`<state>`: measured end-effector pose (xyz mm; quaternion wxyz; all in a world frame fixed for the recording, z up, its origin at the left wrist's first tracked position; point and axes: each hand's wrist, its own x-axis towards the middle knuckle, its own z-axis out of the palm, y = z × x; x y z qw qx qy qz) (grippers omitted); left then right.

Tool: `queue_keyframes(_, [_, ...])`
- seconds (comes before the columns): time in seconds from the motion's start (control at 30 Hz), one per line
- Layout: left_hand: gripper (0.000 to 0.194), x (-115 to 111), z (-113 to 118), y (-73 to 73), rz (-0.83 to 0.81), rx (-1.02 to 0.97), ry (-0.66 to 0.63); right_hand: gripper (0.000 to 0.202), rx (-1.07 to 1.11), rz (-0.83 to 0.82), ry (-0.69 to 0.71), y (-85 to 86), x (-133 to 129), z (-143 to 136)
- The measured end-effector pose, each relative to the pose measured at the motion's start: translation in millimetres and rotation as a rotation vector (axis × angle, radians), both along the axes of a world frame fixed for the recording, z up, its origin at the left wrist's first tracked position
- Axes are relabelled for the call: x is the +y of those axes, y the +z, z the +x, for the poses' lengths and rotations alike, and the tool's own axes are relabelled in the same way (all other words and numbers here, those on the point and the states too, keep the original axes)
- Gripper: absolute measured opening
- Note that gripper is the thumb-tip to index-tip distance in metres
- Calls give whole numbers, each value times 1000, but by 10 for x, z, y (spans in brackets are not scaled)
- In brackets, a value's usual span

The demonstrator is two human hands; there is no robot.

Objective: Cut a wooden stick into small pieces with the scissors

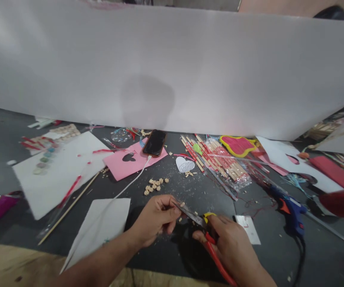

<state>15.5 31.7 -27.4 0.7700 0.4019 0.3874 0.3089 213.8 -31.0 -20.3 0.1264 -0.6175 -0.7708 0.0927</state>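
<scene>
My right hand (230,239) is closed around long-nose pliers (197,218) with red and yellow handles, its jaws pointing left. The tip of the jaws reaches the fingertips of my left hand (160,215). Thumb and forefinger of that left hand are pinched together; whatever they hold is too small to make out. Tiny pale wooden pieces lie around the pliers. Just beyond my left hand is a small cluster of flower-shaped wooden pieces (154,186). A white paper heart (185,164) with a drawn pattern lies farther back.
A phone (154,142) with a white cable rests on pink paper (118,166). At right are wrapped chopsticks (222,159) and a blue glue gun (291,211). White paper (40,191), a thin stick (70,207) and a folded cloth (103,219) lie left. A white panel (219,79) stands behind.
</scene>
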Motion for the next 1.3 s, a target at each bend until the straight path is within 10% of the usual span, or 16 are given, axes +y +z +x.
queue_keyframes(0.17, [27,20,-17,23,-245,-200,-103,37,40,-97,57,24,6,9])
queue_keyframes(0.6, [19,-18,47,-11,122,127,110,43,-66,24,-19,-3,33,27])
queue_keyframes(1.07, [27,27,0,43,-184,-167,-7,37,18,-52,11,-38,-9,33])
queue_keyframes(1.3, [27,15,33,7,-72,-89,36,43,-18,-5,-12,-39,15,37])
